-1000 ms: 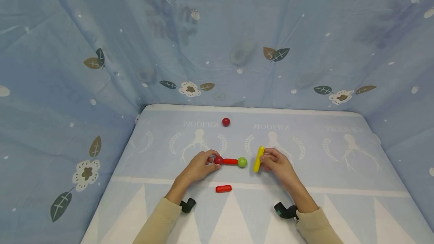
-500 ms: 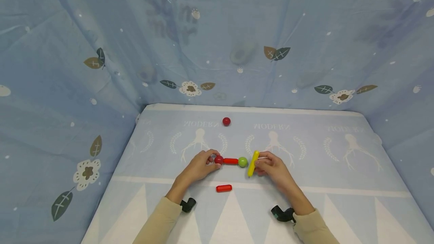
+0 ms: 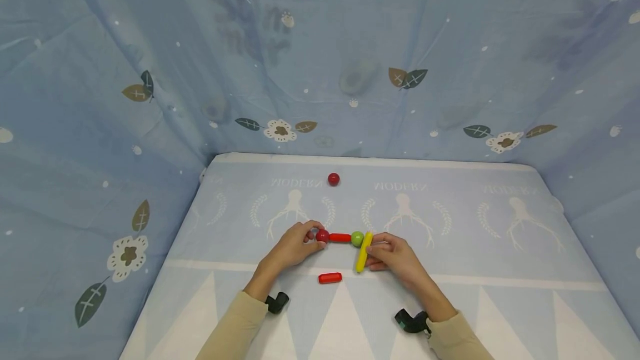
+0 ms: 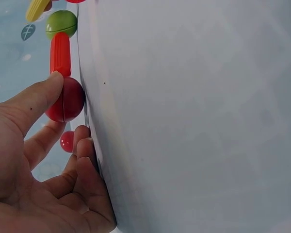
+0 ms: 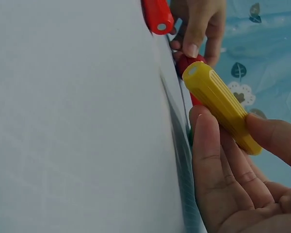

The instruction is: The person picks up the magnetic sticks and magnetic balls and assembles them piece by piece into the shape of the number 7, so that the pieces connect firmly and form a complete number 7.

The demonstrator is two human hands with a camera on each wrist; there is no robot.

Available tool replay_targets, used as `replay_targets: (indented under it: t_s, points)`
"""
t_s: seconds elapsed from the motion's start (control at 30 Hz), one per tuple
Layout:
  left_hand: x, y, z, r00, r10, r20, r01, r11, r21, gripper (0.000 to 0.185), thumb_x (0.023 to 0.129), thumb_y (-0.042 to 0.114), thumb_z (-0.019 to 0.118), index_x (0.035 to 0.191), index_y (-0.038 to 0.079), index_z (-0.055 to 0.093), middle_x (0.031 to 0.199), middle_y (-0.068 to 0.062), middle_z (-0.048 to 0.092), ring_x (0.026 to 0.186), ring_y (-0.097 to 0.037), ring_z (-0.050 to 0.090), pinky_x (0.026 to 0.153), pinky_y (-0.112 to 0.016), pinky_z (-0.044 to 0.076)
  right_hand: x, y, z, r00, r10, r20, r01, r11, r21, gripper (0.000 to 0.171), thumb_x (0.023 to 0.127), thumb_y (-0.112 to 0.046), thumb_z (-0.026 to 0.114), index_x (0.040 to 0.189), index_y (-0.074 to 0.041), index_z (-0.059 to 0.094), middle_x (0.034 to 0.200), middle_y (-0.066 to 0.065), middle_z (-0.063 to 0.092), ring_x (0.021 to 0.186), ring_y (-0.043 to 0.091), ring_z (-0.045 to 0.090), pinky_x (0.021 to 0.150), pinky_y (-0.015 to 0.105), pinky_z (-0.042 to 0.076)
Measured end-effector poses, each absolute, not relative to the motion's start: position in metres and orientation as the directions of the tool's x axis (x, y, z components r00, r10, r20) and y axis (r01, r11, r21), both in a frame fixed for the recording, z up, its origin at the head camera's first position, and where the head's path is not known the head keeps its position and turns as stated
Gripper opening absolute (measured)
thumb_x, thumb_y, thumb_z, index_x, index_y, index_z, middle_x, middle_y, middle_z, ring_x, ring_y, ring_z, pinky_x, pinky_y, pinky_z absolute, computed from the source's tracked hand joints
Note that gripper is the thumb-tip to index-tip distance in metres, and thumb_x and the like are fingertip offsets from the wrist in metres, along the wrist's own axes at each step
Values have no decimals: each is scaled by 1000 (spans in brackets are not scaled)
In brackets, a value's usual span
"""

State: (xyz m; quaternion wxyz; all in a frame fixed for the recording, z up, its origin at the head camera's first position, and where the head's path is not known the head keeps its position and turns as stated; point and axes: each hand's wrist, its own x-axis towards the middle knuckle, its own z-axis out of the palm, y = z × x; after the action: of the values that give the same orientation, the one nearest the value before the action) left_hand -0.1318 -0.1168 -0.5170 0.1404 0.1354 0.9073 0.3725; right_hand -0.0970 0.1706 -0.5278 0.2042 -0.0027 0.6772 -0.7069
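Observation:
My left hand [image 3: 295,244] pinches a dark red ball [image 4: 72,99] between thumb and finger. From that ball a short red rod [image 3: 340,238] runs right to a green ball [image 3: 357,238], the three joined in a line low over the table. A longer yellow rod [image 5: 220,104], ribbed with a pale disc in its end, is pinched between thumb and fingers of my right hand [image 3: 395,257]. In the head view its upper part lies right at the green ball's right side, the rod slanting toward me. The right wrist view mostly hides the green ball behind the fingers.
A loose red rod [image 3: 330,278] lies on the table nearer to me, below the joined pieces. Farther back rests another red ball [image 3: 333,179]. A patterned blue curtain [image 3: 320,60] rises behind the table [image 3: 500,260].
My right hand has moved left and slightly toward me, bringing the yellow rod from a gap away up to the green ball. My left hand and the joined pieces have stayed put.

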Motion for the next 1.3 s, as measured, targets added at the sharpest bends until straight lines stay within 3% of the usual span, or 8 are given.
replay_targets:
  t_s: [0.53,1.3]
  points:
    - [-131,-116,-516,-923,356,-149,153,692,706,34,91,27,76,122,21,64,91,-2,53,81,-18,49,66,-30,44,-90,159,-534,-875,-339,-345,325,117,-938,34,93,-14,72,113,8,55,75,18,68,55,20,65,53,31,55]
    - [-133,-116,-518,-925,353,-139,157,689,707,34,91,28,75,123,20,64,91,-1,53,81,-17,49,67,-31,44,-94,154,-539,-864,-367,-345,318,133,-939,31,95,-16,71,109,9,59,71,13,67,51,18,63,47,28,52]
